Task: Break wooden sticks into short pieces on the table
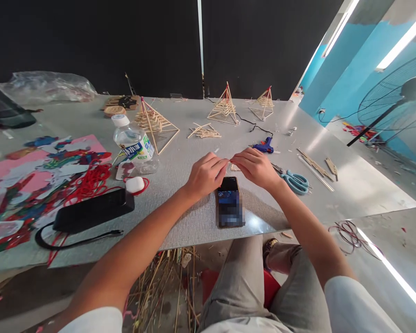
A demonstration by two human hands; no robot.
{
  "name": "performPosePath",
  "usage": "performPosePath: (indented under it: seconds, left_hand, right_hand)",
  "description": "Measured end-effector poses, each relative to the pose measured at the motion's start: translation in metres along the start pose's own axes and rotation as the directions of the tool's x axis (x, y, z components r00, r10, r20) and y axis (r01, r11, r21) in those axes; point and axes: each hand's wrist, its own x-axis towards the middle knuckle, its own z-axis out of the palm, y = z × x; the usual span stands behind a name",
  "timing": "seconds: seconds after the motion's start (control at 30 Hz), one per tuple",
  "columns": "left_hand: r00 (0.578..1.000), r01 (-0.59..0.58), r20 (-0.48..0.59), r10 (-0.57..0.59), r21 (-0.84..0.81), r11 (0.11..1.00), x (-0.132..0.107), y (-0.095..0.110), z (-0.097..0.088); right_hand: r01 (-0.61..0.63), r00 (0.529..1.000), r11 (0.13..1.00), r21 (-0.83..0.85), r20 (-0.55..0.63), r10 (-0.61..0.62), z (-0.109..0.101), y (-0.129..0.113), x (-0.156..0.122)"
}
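My left hand (206, 173) and my right hand (254, 165) meet fingertip to fingertip over the grey table (350, 185), just above a phone (229, 202) lying flat. Between the fingertips they pinch a thin light stick (229, 161), barely visible. A blue glue gun (263, 146) lies just beyond my right hand, and blue-handled scissors (296, 181) lie to its right. Three stick pyramids stand farther back: one on the left (154, 124), one in the middle (224, 106), one on the right (264, 102).
A water bottle (133, 144) lies on its side at left, near red cord (90, 181), a black pouch (92, 210) and coloured paper scraps (38, 162). Loose sticks (205, 132) and wooden strips (315, 165) lie about. A fan (398, 108) stands at right.
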Motion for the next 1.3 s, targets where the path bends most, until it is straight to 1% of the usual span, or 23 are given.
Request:
performPosePath:
  seconds: [0.07, 0.17, 0.3, 0.43, 0.53, 0.63, 0.7, 0.8, 0.9, 1.0, 1.1, 1.3]
  left_hand:
    - [0.999, 0.024, 0.049, -0.024, 0.012, 1.0, 0.0, -0.003, 0.0]
    - [0.992, 0.024, 0.121, -0.024, 0.005, 1.0, 0.0, -0.006, 0.0]
    - [0.984, 0.033, 0.179, -0.026, -0.034, 0.999, 0.002, -0.008, -0.002]
    - [0.973, -0.005, 0.228, 0.014, -0.039, 0.999, 0.002, -0.011, -0.003]
    - [0.962, -0.029, 0.269, 0.04, -0.048, 0.998, 0.003, -0.013, -0.004]
    - [0.958, -0.026, 0.283, 0.043, -0.065, 0.998, 0.004, -0.014, -0.005]
    - [0.959, -0.031, 0.278, 0.052, -0.079, 0.996, 0.005, -0.014, -0.006]
    - [0.957, -0.025, 0.284, 0.056, -0.109, 0.994, 0.006, -0.014, -0.008]
    - [0.951, 0.011, 0.306, 0.035, -0.148, 0.989, 0.007, -0.014, -0.01]
    - [0.948, 0.025, 0.317, 0.029, -0.166, 0.986, 0.007, -0.014, -0.01]
    - [0.949, 0.033, 0.313, 0.028, -0.187, 0.982, 0.007, -0.015, -0.01]
    - [0.942, 0.11, 0.334, 0.0, -0.312, 0.944, 0.01, -0.015, -0.013]
  right_hand:
    - [0.006, 1.0, 1.0, -0.02, 0.002, -0.006, 0.006, 0.0, -0.002]
    - [0.032, 0.999, 0.998, -0.059, -0.012, -0.033, 0.013, -0.001, -0.006]
    - [0.019, 0.999, 0.995, -0.095, 0.028, -0.016, 0.017, -0.002, -0.013]
    - [-0.009, 0.998, 1.0, -0.006, 0.069, 0.009, 0.018, -0.001, -0.019]
    - [-0.057, 0.993, 0.996, 0.072, 0.11, 0.049, 0.019, 0.0, -0.022]
    - [-0.093, 0.989, 0.99, 0.104, 0.122, 0.08, 0.02, -0.002, -0.022]
    - [-0.097, 0.99, 0.991, 0.092, 0.112, 0.086, 0.02, -0.004, -0.022]
    - [-0.082, 0.99, 0.996, 0.032, 0.115, 0.078, 0.021, -0.007, -0.021]
    - [-0.065, 0.99, 0.998, -0.012, 0.128, 0.066, 0.022, -0.008, -0.022]
    - [-0.025, 0.994, 0.999, -0.032, 0.104, 0.028, 0.022, -0.007, -0.022]
    - [-0.028, 0.997, 0.999, 0.022, 0.074, 0.027, 0.023, -0.006, -0.022]
    - [-0.128, 0.99, 0.967, 0.22, 0.088, 0.11, 0.024, -0.005, -0.023]
